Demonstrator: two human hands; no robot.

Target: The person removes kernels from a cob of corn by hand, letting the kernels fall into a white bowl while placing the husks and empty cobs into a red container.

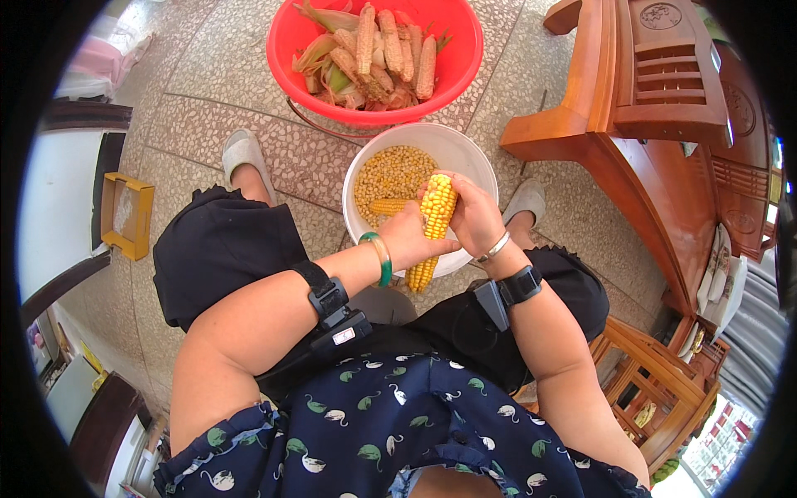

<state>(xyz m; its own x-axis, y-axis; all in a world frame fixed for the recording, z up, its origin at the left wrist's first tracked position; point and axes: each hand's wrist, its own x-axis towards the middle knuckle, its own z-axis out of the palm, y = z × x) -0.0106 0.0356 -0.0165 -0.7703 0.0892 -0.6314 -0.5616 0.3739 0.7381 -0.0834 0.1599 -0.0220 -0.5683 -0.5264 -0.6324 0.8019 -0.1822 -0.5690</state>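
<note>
Both my hands hold a yellow ear of corn tilted over the near side of a white bucket. My left hand grips it from the left, with a digit lying across its lower part. Around its upper right side curls my right hand. Pale spots show at the ear's upper left edge; the rest visible is covered in kernels. Below my left hand the corn shows again, near the bucket's rim. Inside the bucket are loose corn kernels and another yellow ear, partly hidden by my left hand.
Beyond the bucket stands a red basin with several stripped cobs and husks. Carved wooden furniture is at the right. A yellow box lies at the left. My slippered feet flank the bucket on the speckled floor.
</note>
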